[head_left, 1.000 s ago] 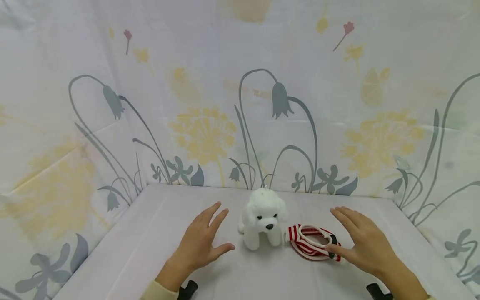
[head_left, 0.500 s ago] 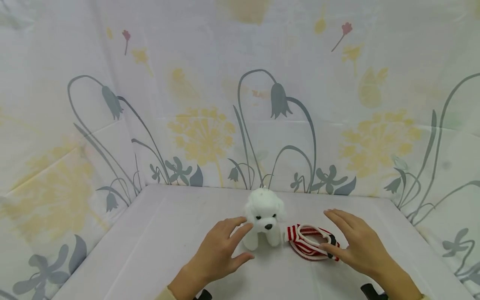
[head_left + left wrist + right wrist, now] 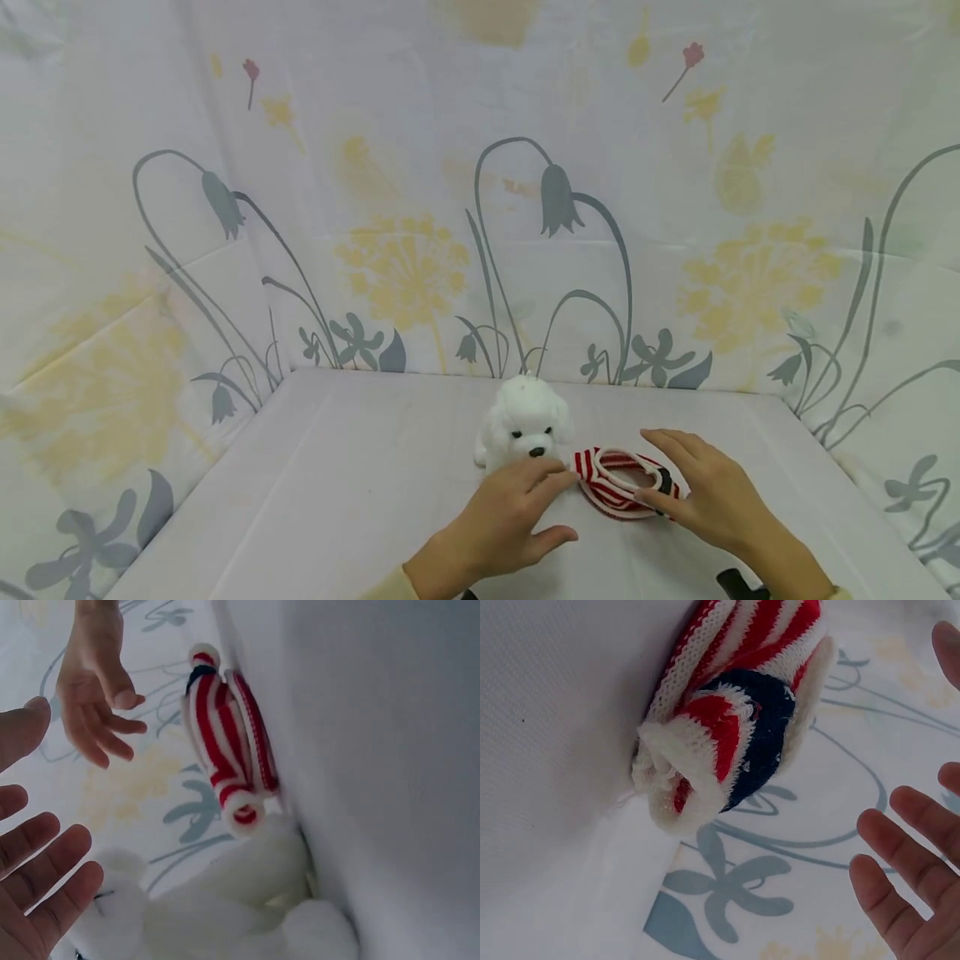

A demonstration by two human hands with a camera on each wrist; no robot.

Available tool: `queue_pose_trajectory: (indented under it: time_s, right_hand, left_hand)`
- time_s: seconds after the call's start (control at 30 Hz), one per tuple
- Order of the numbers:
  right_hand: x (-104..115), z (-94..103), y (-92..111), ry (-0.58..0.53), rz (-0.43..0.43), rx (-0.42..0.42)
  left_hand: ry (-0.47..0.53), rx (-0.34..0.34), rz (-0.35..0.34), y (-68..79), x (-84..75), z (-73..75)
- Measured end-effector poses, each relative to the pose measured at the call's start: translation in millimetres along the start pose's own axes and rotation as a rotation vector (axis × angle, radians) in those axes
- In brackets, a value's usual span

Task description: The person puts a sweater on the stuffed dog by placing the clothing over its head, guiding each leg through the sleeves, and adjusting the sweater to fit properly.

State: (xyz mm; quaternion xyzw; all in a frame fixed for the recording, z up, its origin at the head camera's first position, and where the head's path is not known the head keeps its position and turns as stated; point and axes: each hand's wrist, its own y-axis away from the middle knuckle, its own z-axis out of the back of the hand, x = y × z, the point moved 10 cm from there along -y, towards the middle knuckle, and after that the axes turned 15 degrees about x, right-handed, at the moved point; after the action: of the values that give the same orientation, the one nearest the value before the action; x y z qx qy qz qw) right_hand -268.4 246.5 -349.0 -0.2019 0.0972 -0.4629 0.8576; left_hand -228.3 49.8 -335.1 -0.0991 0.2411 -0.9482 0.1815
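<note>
A white plush dog (image 3: 525, 417) stands on the table, its lower front hidden by my left hand (image 3: 510, 517). That hand has extended, spread fingers and holds nothing. Just right of the dog lies a small knitted garment (image 3: 615, 493), striped red and white; it looks like a doll-sized sweater. A dark navy band circles one sleeve-like end of the knitted garment (image 3: 727, 720) in the right wrist view. My right hand (image 3: 712, 496) hovers at its right side, fingers loosely extended, thumb overlapping it in the head view. The right wrist view shows a gap between fingers and knit.
A white cloth covers the table (image 3: 360, 450). Behind and at both sides hangs a floral-print curtain (image 3: 420, 167). A black wrist mount (image 3: 738, 583) shows under the right wrist.
My left hand has moved right, from the dog's left side to in front of it. My right hand has shifted slightly left and down. Dog and knitted garment stay put.
</note>
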Motion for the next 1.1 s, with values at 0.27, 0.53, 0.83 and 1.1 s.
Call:
queue_pose_trajectory:
  time_s: [0.27, 0.53, 0.83, 1.1]
  right_hand:
    - [-2, -11.4, -1, -0.027, -0.029, 0.035]
    - [-8, -28.9, 0, -0.092, -0.109, 0.171]
    - [-14, -48.0, 2, -0.132, -0.194, 0.339]
    - [-21, -66.5, 3, -0.216, -0.252, 0.475]
  left_hand:
    - [0.068, 0.116, 0.067, -20.7, 0.6, -37.6]
    - [0.168, 0.271, 0.188, -39.1, 14.9, -70.9]
    - [0.297, 0.441, 0.311, -57.1, 32.2, -109.6]
    - [0.329, 0.572, 0.297, -63.6, 35.5, -136.7]
